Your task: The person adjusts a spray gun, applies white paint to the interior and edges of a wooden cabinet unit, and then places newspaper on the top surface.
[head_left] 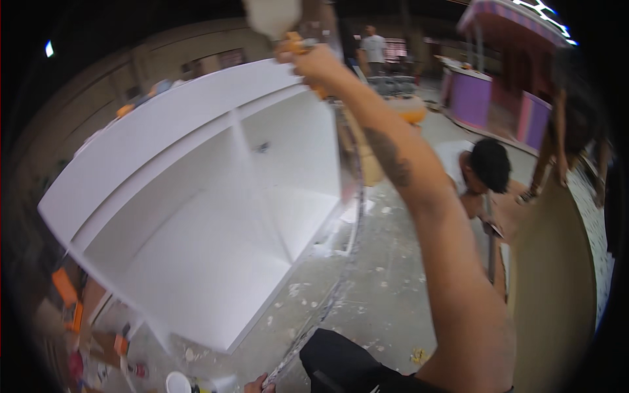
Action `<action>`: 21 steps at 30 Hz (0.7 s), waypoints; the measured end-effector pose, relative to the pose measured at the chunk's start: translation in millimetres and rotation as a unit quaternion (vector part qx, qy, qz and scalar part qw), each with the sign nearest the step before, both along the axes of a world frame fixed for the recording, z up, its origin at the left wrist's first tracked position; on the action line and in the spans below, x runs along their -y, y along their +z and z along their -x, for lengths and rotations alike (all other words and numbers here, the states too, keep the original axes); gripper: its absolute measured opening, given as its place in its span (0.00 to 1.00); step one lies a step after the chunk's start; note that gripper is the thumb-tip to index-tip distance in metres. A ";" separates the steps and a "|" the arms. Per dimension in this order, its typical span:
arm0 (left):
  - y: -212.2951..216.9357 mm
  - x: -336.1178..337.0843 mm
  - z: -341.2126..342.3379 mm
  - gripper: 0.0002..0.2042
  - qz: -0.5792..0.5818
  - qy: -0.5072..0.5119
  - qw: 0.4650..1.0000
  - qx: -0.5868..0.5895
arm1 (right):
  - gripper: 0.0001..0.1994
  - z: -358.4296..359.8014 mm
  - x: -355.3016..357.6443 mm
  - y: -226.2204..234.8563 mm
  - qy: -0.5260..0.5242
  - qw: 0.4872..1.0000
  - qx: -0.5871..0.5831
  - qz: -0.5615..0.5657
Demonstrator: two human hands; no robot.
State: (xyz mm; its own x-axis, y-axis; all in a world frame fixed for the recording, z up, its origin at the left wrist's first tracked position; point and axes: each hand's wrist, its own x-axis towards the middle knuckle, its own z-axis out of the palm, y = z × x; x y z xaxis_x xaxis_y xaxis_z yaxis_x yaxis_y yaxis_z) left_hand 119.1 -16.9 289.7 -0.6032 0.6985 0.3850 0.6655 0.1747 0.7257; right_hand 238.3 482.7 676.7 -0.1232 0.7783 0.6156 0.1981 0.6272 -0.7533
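Note:
My right arm stretches up and across to the top of a large white cabinet (196,108). At its end, my right hand (316,64) is closed around what looks like a spray gun with a whitish cup (275,16) and yellow-orange parts; motion blurs the details. A long thin hose (341,278) runs from near that hand, past the cabinet's right side, down to the lower edge. There my left hand (257,385), mostly cut off by the frame, has its fingers curled at the hose. The cabinet's open front shows two compartments split by an upright divider.
A person (488,167) crouches at the right beside a curved tan panel (553,262); another person's arm (560,137) reaches down there. Orange pieces (65,288) and a white bucket (177,382) lie lower left. A purple-panelled booth (470,98) stands behind on the spotted concrete floor (393,262).

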 end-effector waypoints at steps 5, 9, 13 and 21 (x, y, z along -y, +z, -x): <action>-7.7 19.6 17.5 0.12 -0.006 -0.021 1.000 0.015 | 0.18 14.3 -6.2 -4.6 -0.069 0.997 -0.025 -0.009; -50.0 34.3 44.4 0.11 -0.072 0.005 0.996 0.052 | 0.16 40.1 21.8 -12.8 0.050 0.997 -0.056 0.023; -73.4 45.9 68.3 0.12 -0.088 0.001 0.993 0.078 | 0.16 50.5 71.5 -11.7 0.164 0.979 -0.069 0.097; -80.4 77.3 106.8 0.12 -0.081 -0.018 0.991 0.104 | 0.22 84.2 178.4 -1.4 0.276 0.957 -0.032 0.084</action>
State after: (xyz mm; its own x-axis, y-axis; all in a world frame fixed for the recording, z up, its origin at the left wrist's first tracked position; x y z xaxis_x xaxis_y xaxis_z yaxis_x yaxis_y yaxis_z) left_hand 12.3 -94.3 209.3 -0.6577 0.6602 0.3627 0.5014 0.0243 0.8649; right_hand 154.1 304.3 675.3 -0.5096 0.6943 0.5081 -0.1788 0.4922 -0.8519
